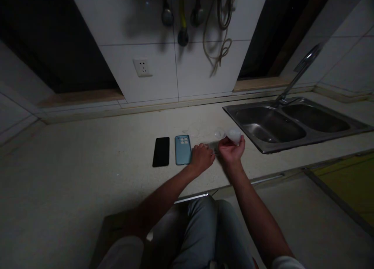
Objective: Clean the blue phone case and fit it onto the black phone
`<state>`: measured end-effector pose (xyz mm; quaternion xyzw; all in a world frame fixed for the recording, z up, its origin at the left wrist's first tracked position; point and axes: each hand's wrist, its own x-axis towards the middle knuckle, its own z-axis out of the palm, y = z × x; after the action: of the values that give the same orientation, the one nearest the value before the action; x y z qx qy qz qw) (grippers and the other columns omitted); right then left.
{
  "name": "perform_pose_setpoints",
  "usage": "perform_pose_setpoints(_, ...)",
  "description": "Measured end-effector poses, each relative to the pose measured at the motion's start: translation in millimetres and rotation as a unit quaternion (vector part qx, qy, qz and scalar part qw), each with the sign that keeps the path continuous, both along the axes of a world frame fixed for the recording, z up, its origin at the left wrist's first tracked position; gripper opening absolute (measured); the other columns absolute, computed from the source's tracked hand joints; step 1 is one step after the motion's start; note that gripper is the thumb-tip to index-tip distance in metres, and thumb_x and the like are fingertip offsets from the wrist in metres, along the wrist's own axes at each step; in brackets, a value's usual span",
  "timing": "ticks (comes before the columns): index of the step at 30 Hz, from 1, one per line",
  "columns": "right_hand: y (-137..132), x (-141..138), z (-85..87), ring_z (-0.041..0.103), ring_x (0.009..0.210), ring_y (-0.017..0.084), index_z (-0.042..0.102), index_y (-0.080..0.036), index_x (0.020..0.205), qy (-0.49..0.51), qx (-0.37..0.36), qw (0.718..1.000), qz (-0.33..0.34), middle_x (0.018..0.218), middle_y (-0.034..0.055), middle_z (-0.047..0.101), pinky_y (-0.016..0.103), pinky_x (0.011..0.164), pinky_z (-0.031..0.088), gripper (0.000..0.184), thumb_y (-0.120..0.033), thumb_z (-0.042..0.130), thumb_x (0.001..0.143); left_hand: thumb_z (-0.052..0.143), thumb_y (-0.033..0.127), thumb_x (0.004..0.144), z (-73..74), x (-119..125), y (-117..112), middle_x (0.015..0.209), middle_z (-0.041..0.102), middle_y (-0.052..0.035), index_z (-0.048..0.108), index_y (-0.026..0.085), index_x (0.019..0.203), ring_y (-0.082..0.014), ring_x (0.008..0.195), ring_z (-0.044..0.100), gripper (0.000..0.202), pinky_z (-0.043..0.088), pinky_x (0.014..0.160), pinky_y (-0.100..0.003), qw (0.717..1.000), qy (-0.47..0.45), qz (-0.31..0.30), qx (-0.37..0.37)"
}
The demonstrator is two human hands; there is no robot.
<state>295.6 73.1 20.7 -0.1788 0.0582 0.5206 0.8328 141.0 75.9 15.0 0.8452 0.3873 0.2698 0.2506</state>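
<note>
My right hand is closed around a white rounded object, whose exact kind is too dim to make out. Its palm faces up. Just to the left, my left hand rests low over the counter with fingers curled. Whatever is in those fingers is hidden. A greyish flat patch shows between the two hands. Beside my left hand lies a light blue phone case with camera cutouts at its top. Further left is a black smartphone, lying flat. Behind my right hand, a small clear round thing sits on the counter.
The pale counter runs along a tiled wall with a socket, hanging pipes and a looped cord. To the right is a double steel sink with a tall faucet. The light is dim.
</note>
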Motion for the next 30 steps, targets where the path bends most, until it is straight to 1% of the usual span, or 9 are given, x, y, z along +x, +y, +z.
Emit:
perform_pose_setpoints(9, -0.7, 4.2, -5.6, 0.065, 0.057, 0.013, 0.063, -0.022, 0.078, -0.022, 0.023, 0.999, 0.018, 0.065, -0.0042, 0.071, 0.023, 0.050, 0.051, 0.027, -0.048, 0.066, 0.084, 0.064, 0.018, 0.085, 2.6, -15.4, 10.5, 0.081, 0.067, -0.0090, 0.072, 0.022, 0.071, -0.0260, 0.088, 0.058, 0.017, 0.040, 0.097, -0.044, 0.994, -0.091, -0.047, -0.043)
perform_pose_setpoints(12, -0.3, 4.3, -7.4, 0.065, 0.057, 0.014, 0.063, -0.023, 0.079, -0.025, 0.029, 0.999, 0.023, 0.065, -0.0038, 0.071, 0.024, 0.051, 0.051, 0.026, -0.048, 0.065, 0.084, 0.064, 0.019, 0.082, 4.0, -16.4, 13.9, 0.081, 0.068, -0.0070, 0.072, 0.021, 0.072, -0.0237, 0.086, 0.059, 0.013, 0.043, 0.094, -0.040, 0.985, -0.154, -0.023, -0.074)
perform_pose_setpoints(16, 0.0, 3.0, -8.1, 0.065, 0.057, 0.014, 0.063, -0.023, 0.079, -0.018, 0.029, 0.999, 0.028, 0.065, -0.0034, 0.071, 0.025, 0.051, 0.051, 0.026, -0.048, 0.063, 0.084, 0.061, 0.022, 0.080, 8.5, -15.4, 26.3, 0.073, 0.065, -0.0030, 0.066, 0.020, 0.069, -0.0182, 0.074, 0.059, 0.012, 0.046, 0.077, -0.031, 0.931, -0.283, 0.051, -0.224)
perform_pose_setpoints(18, -0.1, 1.3, -7.7, 0.065, 0.057, 0.014, 0.063, -0.023, 0.080, -0.014, 0.027, 0.999, 0.032, 0.065, -0.0031, 0.070, 0.025, 0.050, 0.050, 0.025, -0.047, 0.062, 0.086, 0.059, 0.020, 0.077, 11.8, -19.1, 33.9, 0.071, 0.064, -0.0021, 0.064, 0.020, 0.067, -0.0166, 0.071, 0.058, 0.012, 0.045, 0.074, -0.029, 0.908, -0.318, 0.075, -0.263)
perform_pose_setpoints(21, -0.1, -1.5, -7.3, 0.065, 0.059, 0.015, 0.064, -0.023, 0.082, -0.018, 0.028, 0.999, 0.040, 0.069, -0.0030, 0.072, 0.025, 0.050, 0.050, 0.022, -0.045, 0.061, 0.086, 0.063, 0.019, 0.074, 17.1, -29.0, 39.3, 0.069, 0.064, -0.0018, 0.066, 0.020, 0.065, -0.0173, 0.071, 0.058, 0.010, 0.044, 0.073, -0.029, 0.922, -0.298, 0.076, -0.237)
perform_pose_setpoints(24, 0.6, -2.9, -8.0, 0.066, 0.060, 0.014, 0.064, -0.024, 0.084, -0.032, 0.036, 0.998, 0.043, 0.073, -0.0042, 0.073, 0.025, 0.051, 0.049, 0.019, -0.043, 0.064, 0.083, 0.067, 0.018, 0.072, 21.7, -36.8, 36.4, 0.075, 0.065, -0.0032, 0.068, 0.022, 0.065, -0.0200, 0.080, 0.059, 0.008, 0.044, 0.081, -0.031, 0.953, -0.262, 0.067, -0.136)
perform_pose_setpoints(26, 1.4, -3.3, -8.9, 0.065, 0.059, 0.014, 0.064, -0.024, 0.083, -0.039, 0.038, 0.997, 0.048, 0.072, -0.0049, 0.073, 0.025, 0.052, 0.050, 0.019, -0.043, 0.066, 0.082, 0.068, 0.018, 0.073, 23.3, -38.2, 34.0, 0.077, 0.064, -0.0030, 0.067, 0.023, 0.067, -0.0204, 0.085, 0.058, 0.007, 0.043, 0.086, -0.032, 0.961, -0.255, 0.061, -0.091)
perform_pose_setpoints(28, 2.1, -3.6, -9.2, 0.065, 0.059, 0.014, 0.063, -0.024, 0.082, -0.040, 0.034, 0.997, 0.053, 0.070, -0.0048, 0.073, 0.026, 0.053, 0.051, 0.019, -0.043, 0.065, 0.082, 0.067, 0.021, 0.076, 23.2, -37.1, 34.9, 0.074, 0.062, -0.0010, 0.065, 0.023, 0.070, -0.0188, 0.081, 0.057, 0.006, 0.043, 0.084, -0.030, 0.955, -0.268, 0.071, -0.106)
perform_pose_setpoints(30, 2.6, -4.2, -9.1, 0.065, 0.059, 0.015, 0.064, -0.023, 0.081, -0.037, 0.028, 0.997, 0.053, 0.070, -0.0046, 0.072, 0.026, 0.054, 0.051, 0.018, -0.042, 0.065, 0.083, 0.063, 0.022, 0.079, 22.2, -35.0, 39.7, 0.068, 0.059, 0.0017, 0.062, 0.022, 0.070, -0.0163, 0.074, 0.056, 0.009, 0.044, 0.077, -0.027, 0.927, -0.314, 0.115, -0.171)
